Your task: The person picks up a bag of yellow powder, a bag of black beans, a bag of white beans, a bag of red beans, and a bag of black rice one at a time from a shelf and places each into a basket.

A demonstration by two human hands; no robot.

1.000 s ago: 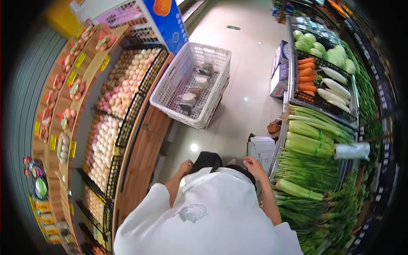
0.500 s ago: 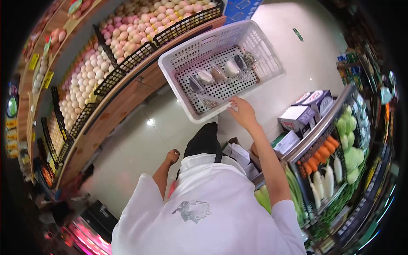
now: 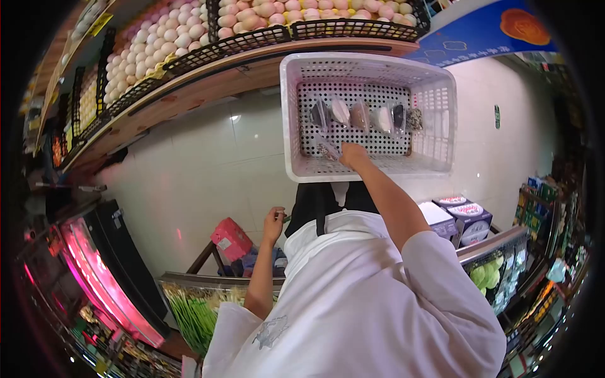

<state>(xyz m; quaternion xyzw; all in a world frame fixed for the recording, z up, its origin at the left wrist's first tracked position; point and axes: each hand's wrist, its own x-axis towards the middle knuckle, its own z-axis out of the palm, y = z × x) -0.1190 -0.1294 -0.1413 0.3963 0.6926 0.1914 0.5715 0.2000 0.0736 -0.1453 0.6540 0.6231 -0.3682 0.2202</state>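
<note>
A white plastic basket [image 3: 291, 120] with a perforated bottom stands in front of me. Inside, small clear bags lie in a row: one with dark contents [image 3: 319, 114], a white one [image 3: 340, 112], a brown one [image 3: 360, 116] and others to the right. My right hand [image 3: 354, 155] reaches over the near rim, its fingers closed at the end of a separate small plastic bag [image 3: 327, 148] in the near left corner. Exactly how the fingertips grip it is hidden. My left hand [image 3: 275, 222] hangs by my left hip with curled fingers; whatever is in them, if anything, is too small to name.
Black crates of eggs [image 3: 252, 22] line a wooden shelf [image 3: 208, 88] beyond the basket. Boxes [image 3: 469, 220] and a vegetable stand [image 3: 498, 268] are at right. A pink package [image 3: 231, 239] and green vegetables [image 3: 192, 315] are at lower left. Tiled floor [image 3: 208, 145] lies between.
My view has turned, so the basket now appears squarely ahead. My right hand has moved from the basket's near rim to the small bag inside. The left hand remains low at my side.
</note>
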